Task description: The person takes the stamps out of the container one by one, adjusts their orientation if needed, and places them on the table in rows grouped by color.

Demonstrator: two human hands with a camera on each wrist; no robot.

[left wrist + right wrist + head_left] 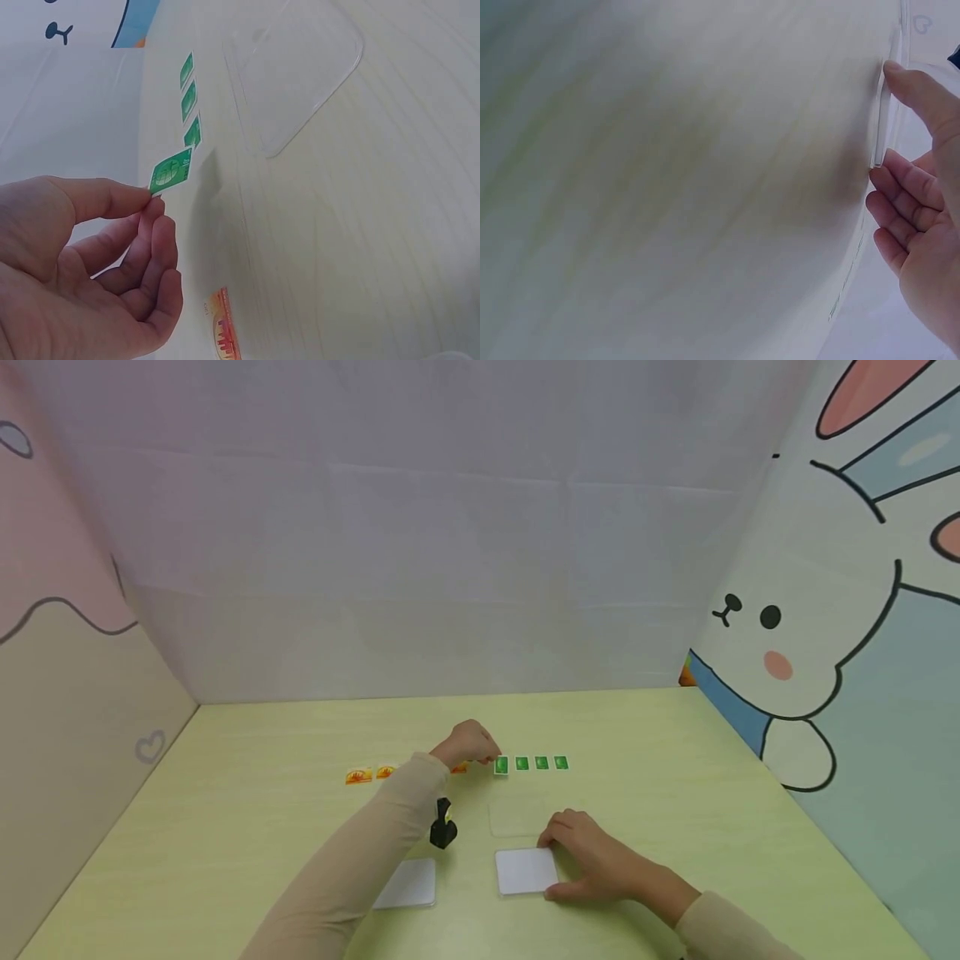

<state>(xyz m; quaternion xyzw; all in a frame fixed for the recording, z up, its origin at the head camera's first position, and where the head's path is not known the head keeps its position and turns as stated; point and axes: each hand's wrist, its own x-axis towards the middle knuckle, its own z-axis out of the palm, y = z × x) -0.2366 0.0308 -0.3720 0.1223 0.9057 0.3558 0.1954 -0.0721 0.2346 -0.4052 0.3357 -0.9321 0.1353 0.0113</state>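
My left hand (468, 741) pinches a small green stamp (171, 171) by its corner between thumb and fingertip. The stamp is at the left end of a row of similar green stamps (542, 763). My right hand (592, 860) grips a flat white rectangular piece with rounded corners (525, 871). In the right wrist view the thumb is at one end of its thin edge (881, 124) and the fingers at the other. Between the hands lies a clear plastic sheet (300, 75) with rounded corners.
Orange stamps (358, 776) line up left of the green ones, partly behind the left sleeve. A second white rectangular piece (412, 883) lies partly under that forearm. A small black device (443, 827) sits by the left sleeve. Printed panels (825, 652) and a pale wall surround the table.
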